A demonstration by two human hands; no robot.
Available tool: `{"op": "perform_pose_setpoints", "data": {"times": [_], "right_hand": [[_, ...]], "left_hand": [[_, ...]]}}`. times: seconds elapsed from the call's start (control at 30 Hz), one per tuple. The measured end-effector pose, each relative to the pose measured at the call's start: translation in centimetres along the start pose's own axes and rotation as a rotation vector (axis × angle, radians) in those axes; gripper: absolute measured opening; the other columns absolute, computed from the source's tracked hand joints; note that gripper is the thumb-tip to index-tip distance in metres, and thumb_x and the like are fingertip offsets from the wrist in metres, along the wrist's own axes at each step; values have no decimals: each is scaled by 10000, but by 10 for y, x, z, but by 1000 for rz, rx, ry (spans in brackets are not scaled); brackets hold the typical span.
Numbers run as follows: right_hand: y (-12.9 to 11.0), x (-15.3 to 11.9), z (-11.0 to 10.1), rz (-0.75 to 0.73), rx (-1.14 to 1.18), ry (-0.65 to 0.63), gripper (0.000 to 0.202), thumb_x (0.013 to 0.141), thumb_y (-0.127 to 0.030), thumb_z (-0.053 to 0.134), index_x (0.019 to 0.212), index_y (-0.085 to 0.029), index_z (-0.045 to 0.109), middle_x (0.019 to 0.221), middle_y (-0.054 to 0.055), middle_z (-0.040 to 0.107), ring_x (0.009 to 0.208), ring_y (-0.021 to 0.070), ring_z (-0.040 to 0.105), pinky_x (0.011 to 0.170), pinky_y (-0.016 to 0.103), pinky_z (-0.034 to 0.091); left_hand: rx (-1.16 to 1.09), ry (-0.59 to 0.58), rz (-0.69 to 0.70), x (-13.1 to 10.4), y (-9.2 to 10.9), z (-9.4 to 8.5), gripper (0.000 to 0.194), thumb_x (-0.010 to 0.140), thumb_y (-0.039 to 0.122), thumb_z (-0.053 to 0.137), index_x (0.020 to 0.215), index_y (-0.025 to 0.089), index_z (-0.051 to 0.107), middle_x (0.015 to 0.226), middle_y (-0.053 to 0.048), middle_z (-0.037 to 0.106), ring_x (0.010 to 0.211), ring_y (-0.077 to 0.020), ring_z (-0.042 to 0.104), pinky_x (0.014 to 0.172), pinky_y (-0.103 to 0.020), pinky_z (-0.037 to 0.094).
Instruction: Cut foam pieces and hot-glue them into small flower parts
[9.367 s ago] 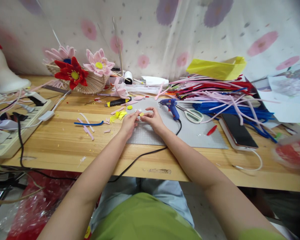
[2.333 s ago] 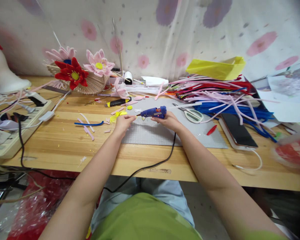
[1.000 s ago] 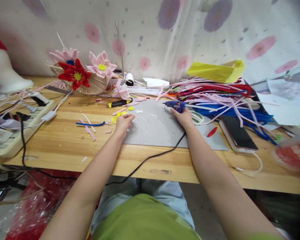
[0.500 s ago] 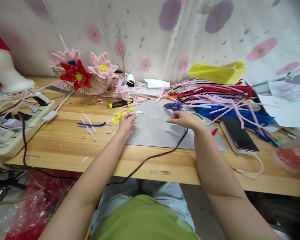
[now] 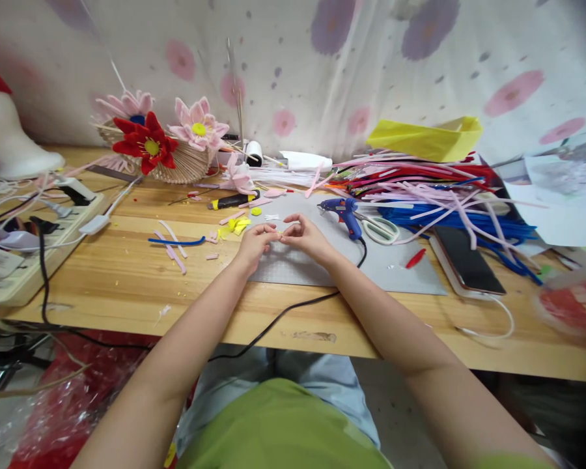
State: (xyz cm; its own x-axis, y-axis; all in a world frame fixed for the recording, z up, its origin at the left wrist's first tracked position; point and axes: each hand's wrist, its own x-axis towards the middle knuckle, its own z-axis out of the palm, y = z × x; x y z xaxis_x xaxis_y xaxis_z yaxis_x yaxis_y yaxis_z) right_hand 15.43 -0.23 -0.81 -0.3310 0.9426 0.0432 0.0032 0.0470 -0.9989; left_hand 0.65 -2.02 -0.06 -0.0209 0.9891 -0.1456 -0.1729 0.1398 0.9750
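My left hand and my right hand meet over the grey cutting mat. Their fingertips are closed together on a small pale-yellow piece, too tiny to make out clearly. Beyond the fingers lie small white bits and a round yellow disc. Crumpled yellow scraps are just left of my left hand. To the right of my right hand, a blue glue gun rests on the mat, beside scissors with pale handles.
A woven fan with red and pink flowers stands at the back left. Bundled pipe cleaners lie at the back right, near a phone. A power strip is on the left. The black cord crosses the table's front.
My right hand has moved left, away from beside the glue gun, and its fingertips now meet those of my left hand. The glue gun and scissors are now uncovered.
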Motion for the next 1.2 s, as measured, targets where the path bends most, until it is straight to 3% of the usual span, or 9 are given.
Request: {"op": "perform_pose_setpoints", "data": {"times": [0.3,0.57,0.8,0.93,1.07,1.2], "right_hand": [[0,1,-2,-30,4,36,413,571,-297,717,881,-221,454,590,-95,559,568,90,520,610,251,407],[1,1,0,19,-3,-40,454,537,-282,755,893,-217,482,665,-63,608,628,104,566,650,274,450],[-5,-2,-14,49,48,25,439,549,-285,762,890,-211,494,799,-8,641,715,118,590,673,288,479],[-5,-2,-9,37,17,21,442,556,-300,753,904,-208,496,847,8,655,721,115,587,662,275,464],[2,1,2,10,-48,39,422,559,-346,740,876,-205,500,709,-33,629,623,102,547,594,248,406],[7,3,4,8,-59,81,408,565,-378,722,851,-198,495,607,-61,582,550,88,492,560,239,359]], "left_hand": [[117,-30,9,1,-3,2,354,506,418,778,740,160,711,738,-38,632,585,-78,431,445,-185,275],[15,89,0,3,-3,3,313,470,362,806,641,145,659,610,3,580,510,-52,380,451,-198,244],[28,102,0,7,-6,-1,247,515,319,769,658,148,663,603,6,564,521,-62,402,445,-195,253],[37,82,9,6,-7,2,202,553,297,738,671,145,677,619,-4,594,508,-59,394,444,-192,253],[41,43,21,5,-6,5,212,559,315,740,665,142,677,598,-1,594,476,-49,365,433,-196,237],[54,78,17,3,-5,6,254,535,334,772,643,141,648,533,25,535,451,-43,344,426,-199,235]]}}
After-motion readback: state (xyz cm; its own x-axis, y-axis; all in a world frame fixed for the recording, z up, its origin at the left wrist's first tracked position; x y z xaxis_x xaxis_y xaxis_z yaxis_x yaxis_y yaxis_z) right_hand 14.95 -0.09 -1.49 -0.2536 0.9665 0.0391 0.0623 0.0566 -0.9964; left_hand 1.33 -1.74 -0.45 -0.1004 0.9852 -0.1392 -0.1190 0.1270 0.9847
